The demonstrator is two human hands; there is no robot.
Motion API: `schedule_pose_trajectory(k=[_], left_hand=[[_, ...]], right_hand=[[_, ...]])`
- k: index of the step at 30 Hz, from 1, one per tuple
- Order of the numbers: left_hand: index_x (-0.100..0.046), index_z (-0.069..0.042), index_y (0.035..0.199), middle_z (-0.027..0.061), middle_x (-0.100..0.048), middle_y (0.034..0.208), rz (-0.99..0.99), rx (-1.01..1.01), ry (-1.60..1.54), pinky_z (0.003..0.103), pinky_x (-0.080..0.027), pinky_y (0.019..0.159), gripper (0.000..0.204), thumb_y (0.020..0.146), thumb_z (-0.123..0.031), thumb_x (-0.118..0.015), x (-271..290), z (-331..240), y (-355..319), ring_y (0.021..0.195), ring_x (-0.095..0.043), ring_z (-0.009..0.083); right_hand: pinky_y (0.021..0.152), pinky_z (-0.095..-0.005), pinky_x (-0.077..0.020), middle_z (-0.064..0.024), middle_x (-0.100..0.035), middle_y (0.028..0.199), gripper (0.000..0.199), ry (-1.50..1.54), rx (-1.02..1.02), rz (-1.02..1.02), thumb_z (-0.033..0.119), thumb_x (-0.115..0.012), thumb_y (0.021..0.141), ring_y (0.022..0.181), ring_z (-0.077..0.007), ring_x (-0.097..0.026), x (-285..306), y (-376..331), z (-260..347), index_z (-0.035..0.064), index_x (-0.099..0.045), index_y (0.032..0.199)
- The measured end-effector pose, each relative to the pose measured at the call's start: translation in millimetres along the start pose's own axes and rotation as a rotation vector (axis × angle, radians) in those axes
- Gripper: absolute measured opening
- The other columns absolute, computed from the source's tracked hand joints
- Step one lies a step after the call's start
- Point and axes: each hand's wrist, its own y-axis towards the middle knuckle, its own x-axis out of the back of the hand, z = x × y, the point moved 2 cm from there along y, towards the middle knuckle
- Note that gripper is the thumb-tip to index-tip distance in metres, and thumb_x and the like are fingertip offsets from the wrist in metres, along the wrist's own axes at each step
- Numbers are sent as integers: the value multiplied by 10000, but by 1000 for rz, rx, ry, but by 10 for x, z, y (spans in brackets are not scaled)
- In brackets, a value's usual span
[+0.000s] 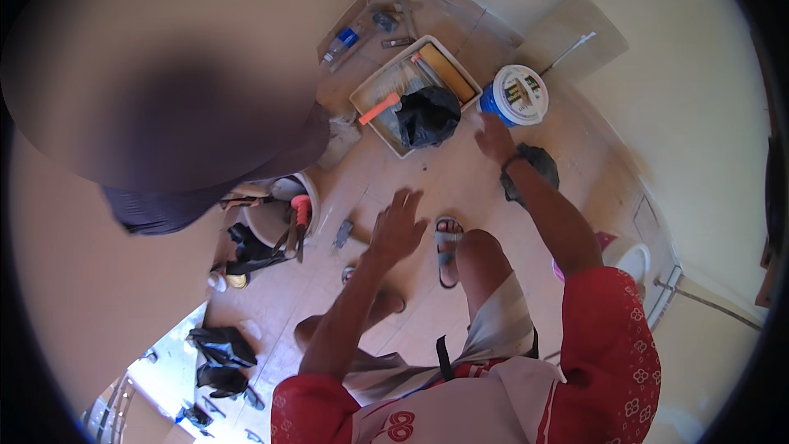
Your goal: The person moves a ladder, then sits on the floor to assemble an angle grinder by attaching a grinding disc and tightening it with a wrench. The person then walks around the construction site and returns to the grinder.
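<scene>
Bucket point(516, 94) is what our right hand point(494, 138) reaches for: a white tub with a blue band and its lid on, standing on the tiled floor point(370, 173) at the far end of our reach, close to the wall.

We look down from above. Nearest to us are red sleeves and light shorts, then our feet in sandals point(446, 247) on the floor. Our left hand point(398, 224) hovers over the tiles with fingers spread wide, holding nothing and touching nothing. Just left of it a small dark tool point(343, 233) lies on the floor.

Further out, our right arm stretches forward, a dark band at the wrist. That hand is open and empty, fingertips just short of the bucket or brushing its near side; we cannot tell which. A dark cloth bundle point(534, 166) lies under the forearm.

Left of the bucket sits a paint tray point(378, 90) with a black bag point(427, 115) and an orange-handled roller point(380, 108) in it.

By our judgement the work is at its start: the lid is on and nothing is gripped.
</scene>
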Motion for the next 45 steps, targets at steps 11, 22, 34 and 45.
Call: schedule_pose_trajectory(k=[11, 22, 34, 45], left_hand=[[-428, -110, 1326, 204, -401, 1360, -28, -175, 617, 426, -522, 691, 582, 779, -126, -624, -1343, 1170, 1715, 783, -644, 334], [-557, -85, 1202, 221, -301, 1430, -197, 66, 571, 479, -438, 835, 399, 805, -118, -571, -1912, 1071, 1268, 930, -569, 355], [-566, -76, 1205, 195, -213, 1496, -209, 195, 535, 476, -404, 871, 387, 825, -144, -560, -1888, 1131, 1187, 1010, -514, 387], [-549, -76, 1239, 185, -168, 1511, -208, 188, 452, 474, -401, 886, 437, 807, -141, -577, -1616, 1052, 1051, 1066, -490, 379]], right_hand=[[878, -534, -401, -148, -447, 1299, 149, -546, 524, 360, 145, -624, 737, 1205, -412, -430, -1044, 829, -111, 96, -671, 870], [839, -511, -405, -104, -557, 1070, 146, -183, 769, 232, 132, -498, 842, 1036, -305, -514, -977, 616, 255, 49, -609, 888], [783, -407, -397, -25, -578, 920, 110, -303, 716, 446, 81, -635, 724, 1011, -258, -509, -1276, 571, -368, 137, -639, 819], [741, -306, -502, -27, -617, 840, 132, 533, 146, 11, 62, -655, 812, 817, -170, -602, 2, 159, -43, 32, -644, 940]])
